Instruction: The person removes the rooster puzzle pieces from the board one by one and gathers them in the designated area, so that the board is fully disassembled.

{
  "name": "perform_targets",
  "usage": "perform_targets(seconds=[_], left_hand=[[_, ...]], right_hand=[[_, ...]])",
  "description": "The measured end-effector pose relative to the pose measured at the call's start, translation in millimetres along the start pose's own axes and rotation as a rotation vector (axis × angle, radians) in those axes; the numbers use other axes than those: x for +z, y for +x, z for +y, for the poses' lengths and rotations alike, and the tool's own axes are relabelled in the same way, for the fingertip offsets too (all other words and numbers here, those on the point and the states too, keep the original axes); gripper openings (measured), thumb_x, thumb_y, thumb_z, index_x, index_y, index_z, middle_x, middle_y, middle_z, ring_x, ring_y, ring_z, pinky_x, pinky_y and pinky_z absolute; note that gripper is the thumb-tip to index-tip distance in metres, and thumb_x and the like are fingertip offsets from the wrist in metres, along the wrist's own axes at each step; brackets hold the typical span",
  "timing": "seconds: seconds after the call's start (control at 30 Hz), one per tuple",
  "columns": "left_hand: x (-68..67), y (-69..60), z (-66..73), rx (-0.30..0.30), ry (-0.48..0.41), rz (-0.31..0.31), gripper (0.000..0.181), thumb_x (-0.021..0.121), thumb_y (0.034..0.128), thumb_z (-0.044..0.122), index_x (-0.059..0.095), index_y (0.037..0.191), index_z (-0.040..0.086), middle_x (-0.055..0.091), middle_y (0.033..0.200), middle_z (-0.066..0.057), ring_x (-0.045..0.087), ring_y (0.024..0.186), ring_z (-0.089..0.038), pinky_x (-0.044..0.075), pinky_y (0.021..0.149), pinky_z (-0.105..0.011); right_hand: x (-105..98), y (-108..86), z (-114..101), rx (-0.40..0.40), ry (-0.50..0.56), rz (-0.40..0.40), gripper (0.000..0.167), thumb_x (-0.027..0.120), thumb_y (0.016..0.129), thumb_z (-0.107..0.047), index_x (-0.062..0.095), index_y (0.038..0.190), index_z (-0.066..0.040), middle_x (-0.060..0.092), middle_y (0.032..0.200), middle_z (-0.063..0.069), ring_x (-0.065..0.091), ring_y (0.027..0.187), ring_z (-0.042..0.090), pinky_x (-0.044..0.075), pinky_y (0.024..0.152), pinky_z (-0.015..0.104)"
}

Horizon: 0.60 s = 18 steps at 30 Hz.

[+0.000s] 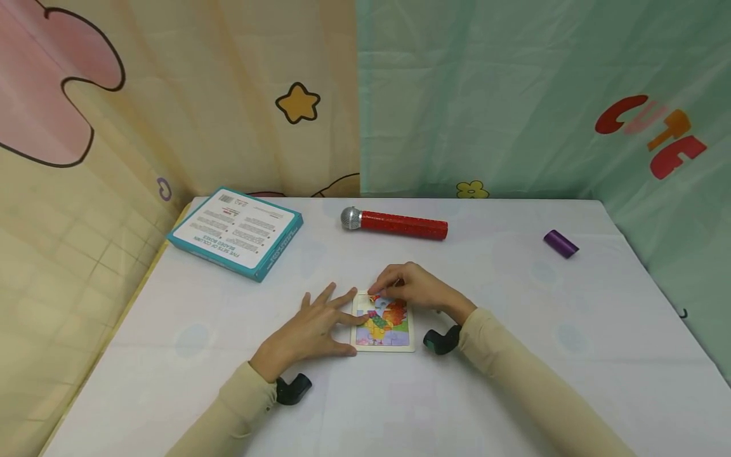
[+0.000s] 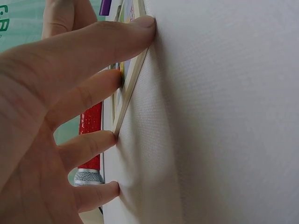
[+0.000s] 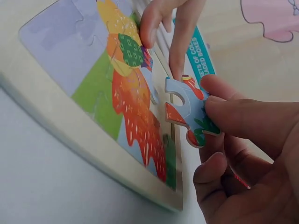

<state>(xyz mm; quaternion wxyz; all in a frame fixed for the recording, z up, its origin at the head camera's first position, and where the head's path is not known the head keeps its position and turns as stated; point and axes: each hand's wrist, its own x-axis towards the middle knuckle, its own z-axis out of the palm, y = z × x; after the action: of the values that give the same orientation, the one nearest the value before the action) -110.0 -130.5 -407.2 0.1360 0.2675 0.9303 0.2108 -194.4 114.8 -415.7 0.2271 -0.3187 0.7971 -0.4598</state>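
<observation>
At the middle of the bench (image 1: 371,406), steadies a picture puzzle (image 1: 384,348) with the left hand (image 1: 314,330) spread, thumb and one finger against its left edge, another on its face, probably to stop it sliding. Pinches a loose piece (image 3: 194,114) between the thumb and finger of the right hand (image 1: 419,285), over the puzzle's far end, likely so as to leave the notched edge free. Has the teal box (image 1: 237,231), red microphone (image 1: 394,223) and purple tube (image 1: 561,244) lying farther back, apparently to give the hands room.

Counted around one puzzle (image 1: 386,330): two hands (image 1: 320,327) (image 1: 421,287), one loose piece (image 3: 194,109), one box (image 1: 237,230) (10 o'clock), one microphone (image 1: 395,224) (12), one tube (image 1: 561,244) (2).
</observation>
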Motion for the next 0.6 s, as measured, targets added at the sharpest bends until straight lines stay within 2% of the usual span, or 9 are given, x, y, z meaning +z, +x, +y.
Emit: perform_targets(seconds=[0.13,0.27,0.37,0.6], left_hand=[[0.2,0.1,0.4,-0.008,0.005,-0.001,0.059,0.085,0.0736,0.042,0.067,0.128,0.029,0.032,0.158,-0.009,0.01,0.145,-0.049,0.011,0.101,-0.081],[0.3,-0.7,0.6,-0.007,0.005,0.003,0.059,0.085,0.0736,0.042,0.067,0.128,0.029,0.032,0.158,-0.009,0.011,0.145,-0.049,0.011,0.101,-0.08],[0.0,-1.6,1.3,-0.012,-0.009,0.008,0.059,0.086,0.0731,0.04,0.067,0.128,0.028,0.032,0.158,-0.009,0.01,0.146,-0.048,0.01,0.102,-0.08],[0.2,-2.8,1.9,-0.016,-0.024,0.015,0.059,0.087,0.0728,0.039,0.067,0.128,0.028,0.032,0.158,-0.009,0.009,0.147,-0.046,0.008,0.103,-0.079]], right_hand=[[-5.8,-7.5,3.2,0.036,0.05,0.011,0.021,0.063,0.095,-0.004,0.076,0.11,-0.01,0.069,0.11,0.002,0.06,0.104,0.02,0.05,0.089,0.034],[-18.9,-24.2,8.5,0.072,0.057,0.032,0.021,0.062,0.095,-0.007,0.075,0.112,-0.009,0.069,0.113,0.004,0.06,0.103,0.021,0.05,0.082,0.031],[-33.6,-42.5,16.6,0.114,0.063,0.062,0.021,0.063,0.095,-0.008,0.076,0.111,-0.009,0.069,0.114,0.004,0.059,0.103,0.021,0.05,0.079,0.028],[-64.1,-87.2,38.2,0.241,0.055,0.101,0.021,0.065,0.094,-0.013,0.075,0.112,-0.013,0.069,0.118,0.003,0.059,0.111,0.021,0.05,0.086,0.027]])
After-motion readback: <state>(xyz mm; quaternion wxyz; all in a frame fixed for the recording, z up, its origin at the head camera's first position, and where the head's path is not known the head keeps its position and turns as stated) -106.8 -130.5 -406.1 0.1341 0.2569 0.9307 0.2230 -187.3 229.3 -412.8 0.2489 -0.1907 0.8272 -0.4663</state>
